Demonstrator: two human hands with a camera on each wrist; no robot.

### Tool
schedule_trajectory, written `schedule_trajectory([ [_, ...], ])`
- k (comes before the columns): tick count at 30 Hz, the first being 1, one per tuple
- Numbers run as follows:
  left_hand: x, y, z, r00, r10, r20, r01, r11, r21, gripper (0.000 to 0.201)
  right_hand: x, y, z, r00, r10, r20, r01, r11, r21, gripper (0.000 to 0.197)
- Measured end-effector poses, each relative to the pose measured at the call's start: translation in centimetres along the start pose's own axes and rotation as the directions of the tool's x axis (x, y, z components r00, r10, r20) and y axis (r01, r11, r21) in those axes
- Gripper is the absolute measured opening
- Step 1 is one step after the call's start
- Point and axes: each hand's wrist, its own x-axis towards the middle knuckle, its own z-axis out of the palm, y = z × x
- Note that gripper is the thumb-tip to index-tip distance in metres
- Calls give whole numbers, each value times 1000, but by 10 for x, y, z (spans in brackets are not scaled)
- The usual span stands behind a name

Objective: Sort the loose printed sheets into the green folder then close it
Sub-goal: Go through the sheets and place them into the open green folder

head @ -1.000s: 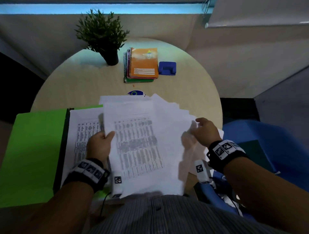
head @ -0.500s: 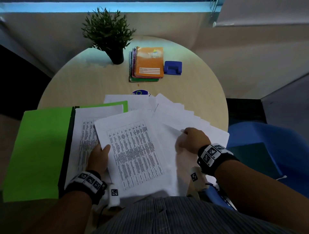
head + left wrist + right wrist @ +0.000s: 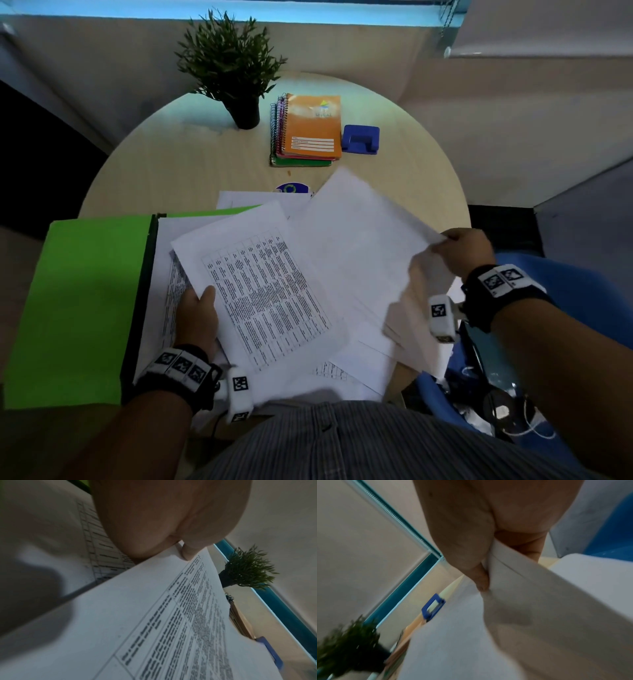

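Observation:
The green folder [image 3: 78, 301] lies open at the table's near left, with a printed sheet [image 3: 168, 301] lying in its right half. My left hand [image 3: 200, 308] pinches the left edge of a printed sheet [image 3: 263, 301] covered in table text, thumb on top; the left wrist view shows that sheet [image 3: 154, 628] under the thumb [image 3: 188, 553]. My right hand [image 3: 462, 250] pinches the right edge of a stack of blank-side sheets [image 3: 359, 246] lifted and tilted; the right wrist view shows the paper [image 3: 513, 601] between thumb and fingers. More loose sheets [image 3: 363, 370] lie beneath.
At the table's [image 3: 191, 164] far side stand a potted plant [image 3: 233, 68], a pile of spiral notebooks [image 3: 311, 130] and a blue hole punch [image 3: 360, 138]. A blue disc [image 3: 291, 188] peeks out behind the papers. A blue chair [image 3: 565, 291] sits at right.
My right hand has moved right and lifted a stack of sheets away. The printed sheet in my left hand has turned and shifted left over the folder.

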Motion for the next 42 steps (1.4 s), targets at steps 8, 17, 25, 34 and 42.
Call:
schedule_trajectory([
  [8, -9, 23, 21, 993, 34, 112, -33, 999, -17, 27, -1, 9, -22, 992, -42, -121, 72, 965, 253, 18],
  [17, -23, 46, 41, 957, 96, 273, -84, 995, -58, 62, -70, -61, -10, 826, -524, -208, 561, 802, 207, 19],
  [25, -37, 64, 50, 911, -63, 408, 193, 939, -286, 37, -166, -88, 89, 254, -827, 502, 943, 328, 63, 18],
  [34, -12, 18, -3, 998, -55, 7, 55, 998, -40, 26, -105, -65, 72, 771, -483, 415, 551, 833, -54, 28],
  [42, 0, -20, -31, 986, -168, 1, 167, 981, -94, 35, -41, -21, 47, 946, -113, 305, 235, 886, -399, 78],
])
